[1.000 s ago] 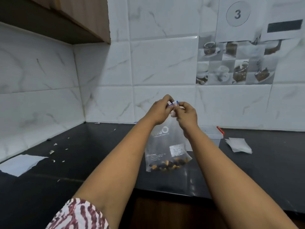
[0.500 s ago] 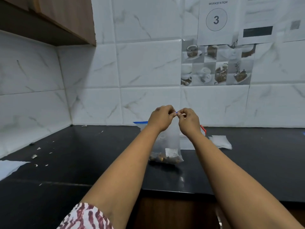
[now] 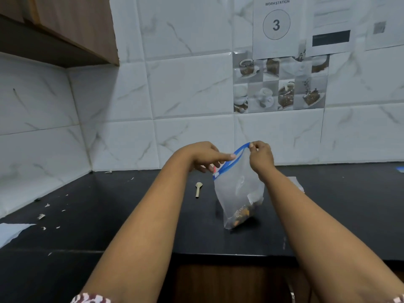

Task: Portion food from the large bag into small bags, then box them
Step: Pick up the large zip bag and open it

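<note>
Pinching the far end of the blue zip strip (image 3: 231,161), the right hand (image 3: 261,158) holds a clear plastic bag (image 3: 237,191) upright above the black countertop (image 3: 109,215), its fingers curled tight on the seal. The left hand (image 3: 204,155) meets the same strip nearer its middle, forefinger stretched out along the blue edge and the other fingers curled beneath; whether it truly grips the strip or only presses on it cannot be told. The bag hangs tilted, its mouth slanting down toward the left, with a small heap of brown and orange food (image 3: 242,215) settled in its bottom corner just over the counter. A pale small spoon (image 3: 198,189) lies on the counter just left of the bag. White scraps (image 3: 41,216) dot the counter at far left. On the tiled wall hangs a sheet marked WORKSTATION 3 (image 3: 276,25).
</note>
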